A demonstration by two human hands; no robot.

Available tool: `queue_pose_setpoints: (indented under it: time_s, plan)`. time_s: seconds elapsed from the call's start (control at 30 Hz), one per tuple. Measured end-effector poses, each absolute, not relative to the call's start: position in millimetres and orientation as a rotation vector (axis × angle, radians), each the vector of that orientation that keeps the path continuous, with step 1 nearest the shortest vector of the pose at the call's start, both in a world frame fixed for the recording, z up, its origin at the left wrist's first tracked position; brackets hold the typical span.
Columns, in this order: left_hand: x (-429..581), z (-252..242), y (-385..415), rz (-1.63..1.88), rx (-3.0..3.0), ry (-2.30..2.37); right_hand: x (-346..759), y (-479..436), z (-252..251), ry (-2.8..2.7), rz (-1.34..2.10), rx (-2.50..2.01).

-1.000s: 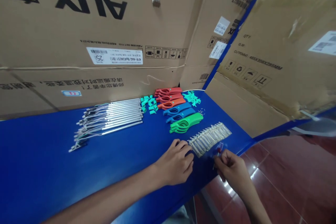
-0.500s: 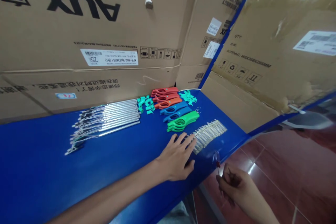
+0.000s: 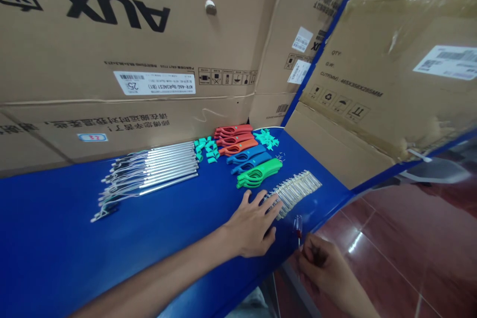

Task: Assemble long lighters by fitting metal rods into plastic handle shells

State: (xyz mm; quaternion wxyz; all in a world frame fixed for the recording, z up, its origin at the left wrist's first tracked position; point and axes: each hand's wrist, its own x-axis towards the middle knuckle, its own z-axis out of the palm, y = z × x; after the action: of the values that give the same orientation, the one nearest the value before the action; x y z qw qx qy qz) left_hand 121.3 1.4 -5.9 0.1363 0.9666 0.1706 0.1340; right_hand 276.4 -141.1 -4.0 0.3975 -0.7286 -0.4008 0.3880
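Observation:
My left hand [image 3: 251,226] is spread palm down over the blue table [image 3: 149,243], its fingertips at the near end of a row of slim clear pieces with metal parts [image 3: 298,189]. My right hand [image 3: 326,266] is closed around the shaft of a small screwdriver [image 3: 297,226], just past the table's front edge. The screwdriver's clear and red handle points away from me. Beyond my left fingers lie green plastic handle shells [image 3: 259,173], then blue shells [image 3: 248,156], an orange shell [image 3: 238,146] and red shells [image 3: 233,131].
Several silver tubes with wires [image 3: 171,164] lie side by side at left. Green plastic bits [image 3: 206,149] and a pile of smaller green parts [image 3: 266,139] flank the shells. Tiny screws [image 3: 281,156] lie nearby. Cardboard walls [image 3: 167,49] stand behind and right.
My right hand has moved left with the screwdriver, closer to the table and my left hand. My left hand stays nearly in place.

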Motion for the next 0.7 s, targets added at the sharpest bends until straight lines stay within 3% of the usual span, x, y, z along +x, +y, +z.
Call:
queue_pose_setpoints:
  time_s: [0.7]
  plan:
    - [118,-3,-1,0.51,2.872,0.511,259,-134,-13,-1.268,0.942,-1.778]
